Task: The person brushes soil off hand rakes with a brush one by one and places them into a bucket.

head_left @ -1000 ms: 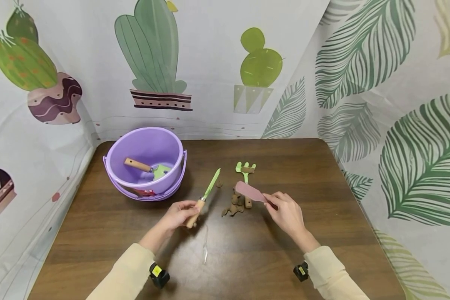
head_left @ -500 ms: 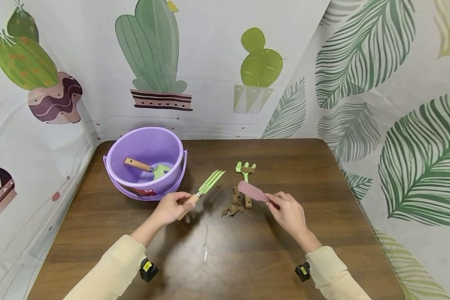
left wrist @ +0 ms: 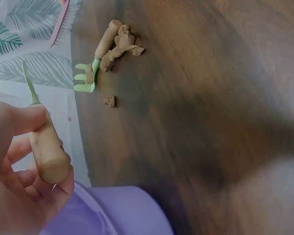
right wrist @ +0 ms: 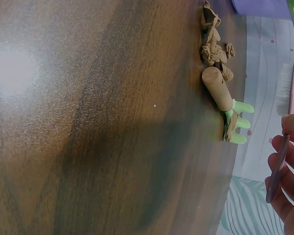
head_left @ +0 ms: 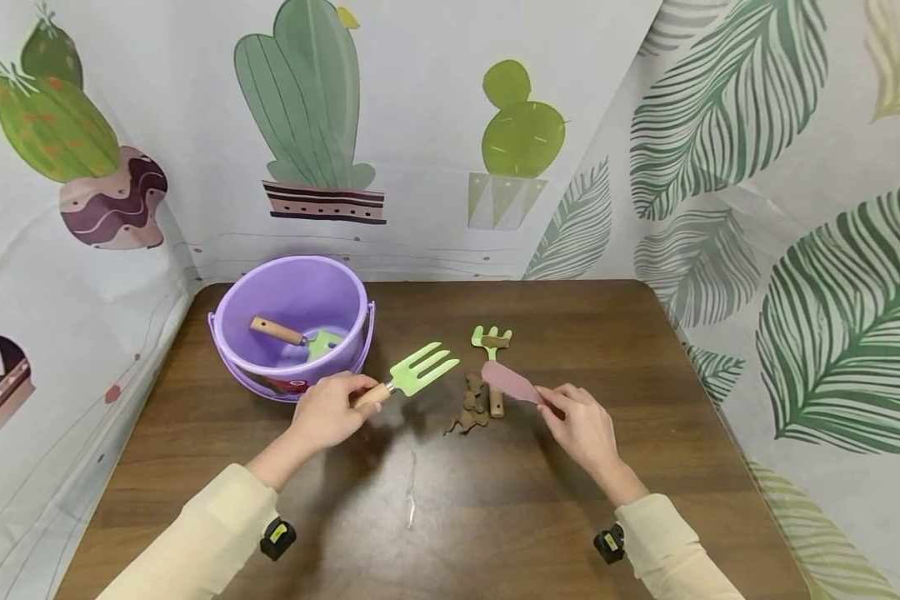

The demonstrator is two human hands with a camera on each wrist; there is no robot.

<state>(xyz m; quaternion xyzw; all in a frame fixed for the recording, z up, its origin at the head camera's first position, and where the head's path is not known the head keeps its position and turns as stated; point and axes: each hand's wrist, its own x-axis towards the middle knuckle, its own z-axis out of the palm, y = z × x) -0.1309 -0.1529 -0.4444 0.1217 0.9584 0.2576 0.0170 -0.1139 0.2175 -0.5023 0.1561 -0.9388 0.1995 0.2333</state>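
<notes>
Swung leftward, nearer purple plastic bucket (head_left: 292,287): wooden-handled green three-tined fork (head_left: 420,368), gripped in left hand (head_left: 330,410). Right hand (head_left: 583,427) pinches pink white-bristled brush (head_left: 510,383) over green rake (head_left: 492,353); careless dip could scatter adjacent brown scraps (head_left: 471,408).

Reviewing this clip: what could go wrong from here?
The right hand holds the brush overlapping the rake in the head view; lowering it could knock off the brown piece resting there. Loose clumps lie beside the rake, so moving it may scatter them. The left hand holds the fork near the bucket and might bump it.
</notes>
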